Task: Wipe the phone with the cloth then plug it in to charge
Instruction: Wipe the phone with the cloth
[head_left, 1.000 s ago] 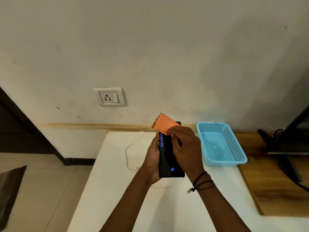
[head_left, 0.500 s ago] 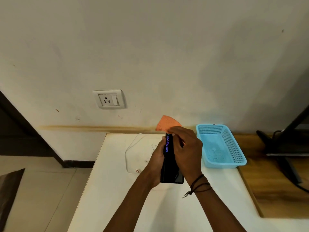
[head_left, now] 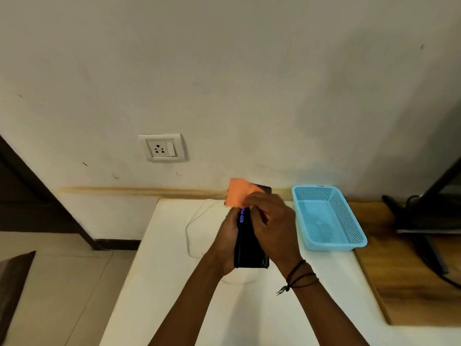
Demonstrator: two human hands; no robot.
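Note:
A black phone point(head_left: 249, 248) with purple digits lit on its screen stands upright above the white table point(head_left: 174, 283). My left hand point(head_left: 228, 236) grips it from the left side. My right hand point(head_left: 272, 228) presses an orange cloth point(head_left: 238, 192) against the phone's upper part and covers much of the screen. A white charging cable point(head_left: 190, 221) lies looped on the table just left of my hands. The wall socket point(head_left: 162, 147) with its switch sits on the wall, up and to the left.
A light blue mesh basket point(head_left: 349, 221) sits on the table right of my hands. Beyond it lie a wooden surface point(head_left: 404, 283) and a dark stand with cables point(head_left: 421, 221). The table's left edge drops to a tiled floor point(head_left: 62, 283).
The phone has turned so its screen faces more towards me again. The cloth has shifted slightly left and upward over the phone's top. Both hands keep their hold.

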